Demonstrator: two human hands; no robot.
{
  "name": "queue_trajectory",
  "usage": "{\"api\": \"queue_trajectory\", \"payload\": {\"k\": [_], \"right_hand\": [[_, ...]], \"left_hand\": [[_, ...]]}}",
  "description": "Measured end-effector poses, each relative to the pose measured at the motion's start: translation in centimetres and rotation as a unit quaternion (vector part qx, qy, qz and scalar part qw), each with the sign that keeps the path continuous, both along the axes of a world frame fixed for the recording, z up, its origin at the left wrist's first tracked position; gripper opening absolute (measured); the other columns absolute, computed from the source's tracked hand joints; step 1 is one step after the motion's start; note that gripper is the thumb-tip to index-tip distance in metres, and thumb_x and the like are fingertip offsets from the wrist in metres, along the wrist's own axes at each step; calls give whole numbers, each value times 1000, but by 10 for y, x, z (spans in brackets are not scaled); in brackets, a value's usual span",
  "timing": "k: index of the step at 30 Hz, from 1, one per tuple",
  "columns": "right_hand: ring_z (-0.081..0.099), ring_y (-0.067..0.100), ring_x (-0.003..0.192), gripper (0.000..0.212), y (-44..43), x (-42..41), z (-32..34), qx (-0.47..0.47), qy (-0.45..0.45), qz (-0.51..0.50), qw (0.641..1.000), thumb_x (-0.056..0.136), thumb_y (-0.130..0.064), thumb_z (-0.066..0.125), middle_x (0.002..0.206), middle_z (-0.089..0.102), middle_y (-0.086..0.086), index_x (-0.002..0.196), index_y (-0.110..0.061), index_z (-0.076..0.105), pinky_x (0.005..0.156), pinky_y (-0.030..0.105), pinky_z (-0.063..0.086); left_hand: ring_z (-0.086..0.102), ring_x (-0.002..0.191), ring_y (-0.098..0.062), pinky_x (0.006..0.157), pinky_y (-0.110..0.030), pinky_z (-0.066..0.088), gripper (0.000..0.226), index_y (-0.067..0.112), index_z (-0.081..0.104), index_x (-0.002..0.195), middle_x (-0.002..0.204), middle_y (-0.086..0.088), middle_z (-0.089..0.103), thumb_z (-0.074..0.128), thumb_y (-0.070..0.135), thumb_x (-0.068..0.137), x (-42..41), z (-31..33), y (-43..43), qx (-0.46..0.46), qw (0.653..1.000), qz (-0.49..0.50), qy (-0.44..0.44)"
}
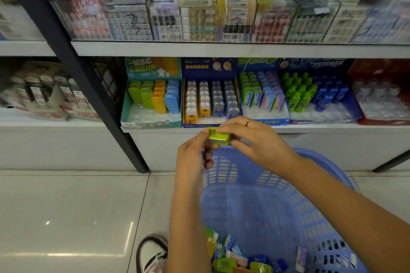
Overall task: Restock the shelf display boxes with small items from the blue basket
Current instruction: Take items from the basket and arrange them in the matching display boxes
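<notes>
1. Head view, centre of frame: a lime-green case (218, 136), wrapped in glossy film, is held between both hands above the far rim of the blue basket (328, 162).
2. Left hand (193, 157): thumb and forefinger are pinched on the case's left end; the lower fingers are curled beneath it.
3. Right hand (255, 139): its fingertips are closed over the case's right end and top. A ring is worn on one finger.
4. Long axis of the case is noted as roughly left-right across the frame, its broad face tilted toward the camera.
5. Key relation: the teal display box (153, 121) holding matching green, orange and blue cases lies up and left of the hands, on the lower shelf. Its green rows sit at the box's left; the clear front part of its tray appears unfilled.
6. Judgement: the left hand is the nearer to that box, so the case would likely be turned upright and carried up-left.
7. Bottom of frame: more wrapped items (241, 259) remain in the basket, so restocking is judged unfinished.
</notes>
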State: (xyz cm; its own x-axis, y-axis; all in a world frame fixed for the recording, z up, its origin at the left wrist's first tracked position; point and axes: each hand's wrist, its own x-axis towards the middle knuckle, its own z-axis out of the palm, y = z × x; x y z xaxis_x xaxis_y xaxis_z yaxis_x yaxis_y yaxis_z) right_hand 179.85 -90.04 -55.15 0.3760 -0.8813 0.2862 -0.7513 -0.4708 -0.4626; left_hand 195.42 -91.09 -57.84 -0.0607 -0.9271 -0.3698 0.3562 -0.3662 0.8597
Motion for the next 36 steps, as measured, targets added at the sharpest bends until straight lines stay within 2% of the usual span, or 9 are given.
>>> {"api": "queue_trajectory", "payload": {"k": [4, 7, 10, 14, 17, 20, 25, 31, 36], "right_hand": [[54, 8, 90, 30, -19, 29, 12, -56, -80, 4, 995, 87, -13, 64, 110, 52, -4, 117, -14, 65, 83, 17, 45], [54, 6, 76, 29, -50, 58, 27, -55, -134, -59, 988, 84, -28, 68, 91, 57, -8, 110, -16, 65, 71, 16, 47], [54, 4, 74, 28, -91, 91, 39, -36, -165, -49, 984, 82, -25, 71, 88, 59, -8, 107, -14, 64, 70, 8, 45], [54, 13, 84, 34, -148, 138, 36, 1, -93, -31, 995, 84, -19, 68, 93, 61, 2, 117, -11, 64, 77, 23, 45], [50, 12, 83, 35, -176, 163, 25, 25, -36, -24, 999, 85, -19, 68, 97, 60, 4, 118, -9, 64, 69, 19, 35], [58, 24, 96, 37, -189, 177, 14, 40, 3, -17, 999, 85, -23, 67, 108, 65, 13, 119, -8, 64, 76, 27, 40], [54, 35, 106, 36, -198, 185, -7, 3, 90, -5, 996, 89, -23, 61, 113, 62, 22, 122, -8, 63, 86, 37, 43], [54, 33, 102, 14, -197, 190, -26, -49, -5, -73, 996, 87, -16, 63, 110, 50, 15, 98, -9, 58, 85, 48, 46], [27, 37, 133, 43, -198, 196, -28, -166, 278, -44, 945, 96, -16, 43, 149, 29, 14, 139, -10, 41, 101, 45, 29]], "left_hand": [[40, 42, -7, 37, -18, 31, 38, 10, 65, 86, 54, 2, 54, 48, 43, 95, 21, 3, -7, -1, 998, 24, 57], [40, 42, -7, 37, -17, 32, 28, 7, 62, 94, 53, 2, 49, 47, 31, 97, 39, 3, -14, 19, 987, 100, 122], [42, 50, -10, 44, -18, 35, 13, 8, 61, 92, 62, -1, 48, 50, 15, 93, 60, -2, -20, 36, 970, 167, 172], [45, 50, -12, 44, -19, 38, 16, 8, 61, 101, 67, -2, 49, 51, 17, 93, 82, -10, -21, 38, 956, 206, 205], [39, 41, -7, 35, -16, 29, 22, 14, 58, 102, 64, 2, 46, 47, 33, 97, 92, -16, -21, 58, 957, 228, 168], [37, 40, -6, 34, -16, 25, 35, 15, 60, 103, 59, 4, 48, 40, 44, 98, 98, -22, -24, 68, 957, 237, 151], [43, 49, -7, 40, -16, 35, 37, 10, 68, 105, 68, 0, 59, 38, 29, 97, 105, -29, -26, 54, 950, 238, 196], [45, 58, -9, 52, -18, 39, 35, 9, 66, 115, 75, 0, 57, 39, 19, 94, 112, -37, -26, 28, 938, 237, 253], [57, 85, -7, 75, -21, 47, 30, 12, 63, 121, 101, 3, 63, 47, 15, 95, 117, -45, -28, -1, 950, 213, 230]]}}
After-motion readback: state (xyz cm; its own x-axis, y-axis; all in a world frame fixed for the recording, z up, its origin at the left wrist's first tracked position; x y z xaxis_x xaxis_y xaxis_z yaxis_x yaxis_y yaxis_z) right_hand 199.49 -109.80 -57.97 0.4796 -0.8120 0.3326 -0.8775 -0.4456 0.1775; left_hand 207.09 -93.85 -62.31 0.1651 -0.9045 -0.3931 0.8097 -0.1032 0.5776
